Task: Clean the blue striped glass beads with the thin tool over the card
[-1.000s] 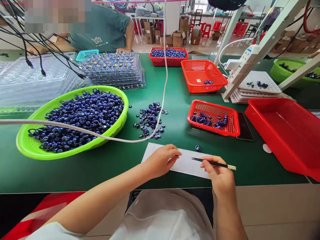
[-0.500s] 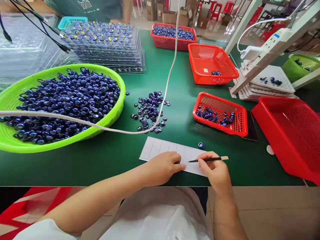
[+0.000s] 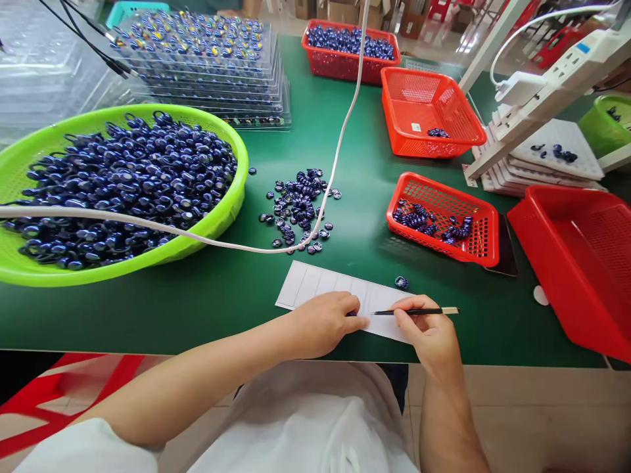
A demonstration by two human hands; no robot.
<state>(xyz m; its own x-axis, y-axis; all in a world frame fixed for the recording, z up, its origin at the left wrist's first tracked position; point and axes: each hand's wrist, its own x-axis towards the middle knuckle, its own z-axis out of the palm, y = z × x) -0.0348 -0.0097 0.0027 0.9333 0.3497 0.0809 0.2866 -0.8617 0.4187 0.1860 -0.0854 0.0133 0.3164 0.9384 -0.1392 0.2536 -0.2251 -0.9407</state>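
My right hand grips slim black tweezers with a pale rear end, their tips pointing left toward my other hand. My left hand rests closed on a white ruled paper strip. Between its thumb and forefinger shows a bit of a small dark blue piece, mostly hidden by the fingers. Just beyond the strip, near my right hand, lies a single round dark blue piece. A loose heap of similar shiny pieces is spread on the green table.
A large lime basket full of dark blue looped parts stands left. Red baskets with blue pieces sit right, beside a deep red bin. A white cable hangs across the table. Stacked clear trays stand behind.
The view has tilted and shifted slightly, so the table's things sit a little higher in the picture. Both hands keep nearly the same pose over the paper strip.
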